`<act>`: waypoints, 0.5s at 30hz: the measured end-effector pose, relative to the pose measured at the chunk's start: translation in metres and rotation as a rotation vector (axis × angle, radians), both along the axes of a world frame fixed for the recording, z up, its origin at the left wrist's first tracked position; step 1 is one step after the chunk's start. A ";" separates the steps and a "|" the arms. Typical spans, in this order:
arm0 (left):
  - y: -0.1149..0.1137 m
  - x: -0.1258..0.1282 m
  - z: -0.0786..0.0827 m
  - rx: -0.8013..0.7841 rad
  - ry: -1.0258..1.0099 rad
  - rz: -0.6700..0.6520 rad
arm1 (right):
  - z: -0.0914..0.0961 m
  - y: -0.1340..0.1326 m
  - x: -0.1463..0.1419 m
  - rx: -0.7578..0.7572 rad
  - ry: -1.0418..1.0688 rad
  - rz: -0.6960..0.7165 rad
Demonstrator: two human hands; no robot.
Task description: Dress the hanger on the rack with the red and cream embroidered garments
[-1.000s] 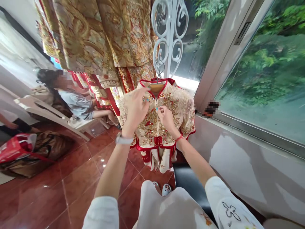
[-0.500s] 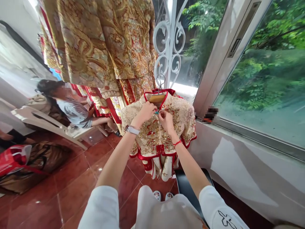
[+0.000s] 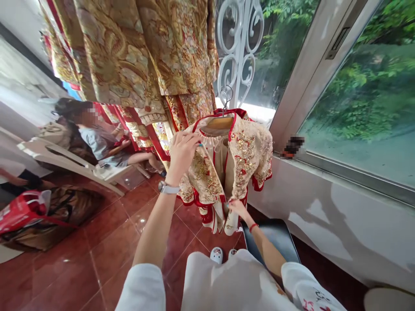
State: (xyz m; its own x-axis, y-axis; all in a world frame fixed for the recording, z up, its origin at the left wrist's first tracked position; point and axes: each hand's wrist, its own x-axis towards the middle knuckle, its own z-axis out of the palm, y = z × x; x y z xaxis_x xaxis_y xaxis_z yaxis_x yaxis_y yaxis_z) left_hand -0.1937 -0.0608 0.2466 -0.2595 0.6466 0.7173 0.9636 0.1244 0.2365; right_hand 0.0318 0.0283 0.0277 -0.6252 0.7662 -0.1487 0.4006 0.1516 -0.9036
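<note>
A cream embroidered jacket point(image 3: 249, 151) with gold beading and red trim hangs from a wooden hanger point(image 3: 220, 123). Its front stands apart down the middle, and a pale inner garment point(image 3: 221, 151) with a drawstring neck shows between the two panels. My left hand point(image 3: 184, 151) pinches the upper edge of the left front panel near the collar. Down at the hem, my right hand point(image 3: 239, 209) has its fingers closed on the lower corner of the right front panel. Cream cloth with red trim point(image 3: 209, 216) hangs below the jacket.
Large gold brocade garments point(image 3: 129, 56) hang at the upper left. A black seat point(image 3: 275, 242) stands by the wall, under the window point(image 3: 363, 108). At left a person point(image 3: 100, 142) sits on a white bench point(image 3: 78, 166), near a red bag point(image 3: 22, 211).
The jacket's front has come apart at the collar. My left hand has drawn its panel to the left, while my right hand has dropped from the collar to the hem.
</note>
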 end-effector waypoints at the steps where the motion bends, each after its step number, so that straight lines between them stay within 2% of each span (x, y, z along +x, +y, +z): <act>1: -0.009 -0.006 -0.004 0.081 -0.041 0.047 | -0.017 -0.006 0.011 -0.017 -0.031 -0.052; 3: -0.023 -0.011 -0.015 0.270 -0.138 0.133 | -0.039 -0.009 0.029 -0.024 -0.081 -0.185; 5: -0.029 -0.005 -0.033 0.392 -0.208 0.167 | -0.039 0.001 0.037 0.006 -0.105 -0.338; 7: -0.027 0.010 -0.056 0.354 -0.244 0.175 | -0.021 0.018 0.030 0.127 -0.077 -0.482; 9: -0.021 0.023 -0.079 0.259 -0.285 0.231 | 0.009 0.035 0.007 0.382 -0.018 -0.560; 11: -0.016 0.026 -0.094 0.245 -0.349 0.310 | 0.040 0.049 -0.023 0.673 0.003 -0.558; 13: -0.018 0.015 -0.095 0.314 -0.416 0.364 | 0.064 0.060 -0.044 0.806 -0.037 -0.569; 15: -0.025 -0.010 -0.081 0.356 -0.443 0.412 | 0.076 0.074 -0.043 0.842 -0.001 -0.566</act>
